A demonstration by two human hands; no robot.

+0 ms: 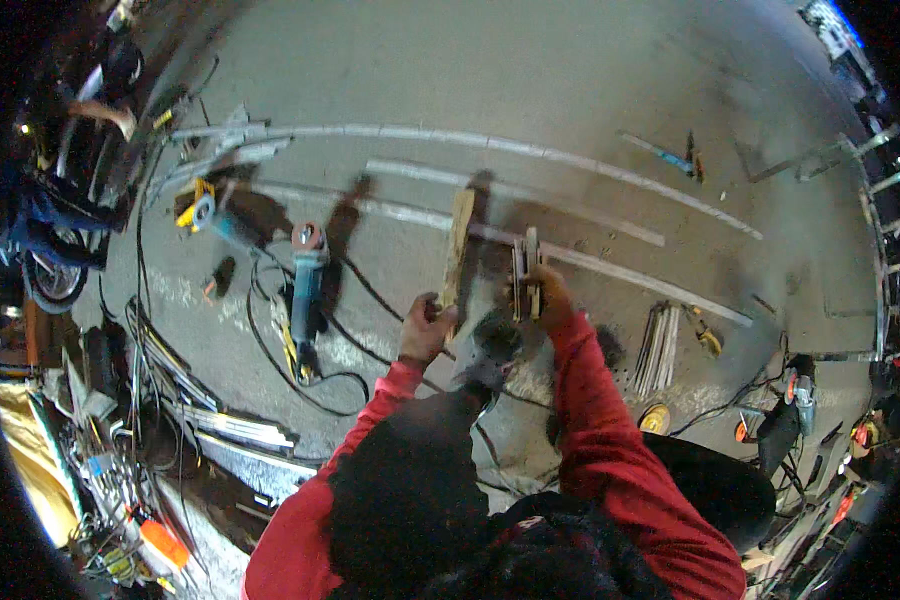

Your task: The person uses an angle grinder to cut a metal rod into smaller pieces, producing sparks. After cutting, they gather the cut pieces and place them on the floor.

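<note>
My left hand (426, 332) is closed on the lower end of a narrow wooden strip (459, 235), which points away from me above the concrete floor. My right hand (554, 298) grips a set of short, flat, narrow pieces (519, 278) with slim gaps between them; their exact kind is unclear. The two hands are a short way apart, over my dark-clad leg. Left of the strip, a blue angle grinder (308, 285) lies with its disc end away from me. Long pale metal bars (400, 208) run across the floor beyond both hands.
A second power tool (215, 222) and loose cables lie at the left. To the right are a bundle of thin rods (657, 348), yellow-handled pliers (708, 338), a round yellow item (655, 419) and another grinder (801, 400). A wheel (56, 270) stands at far left.
</note>
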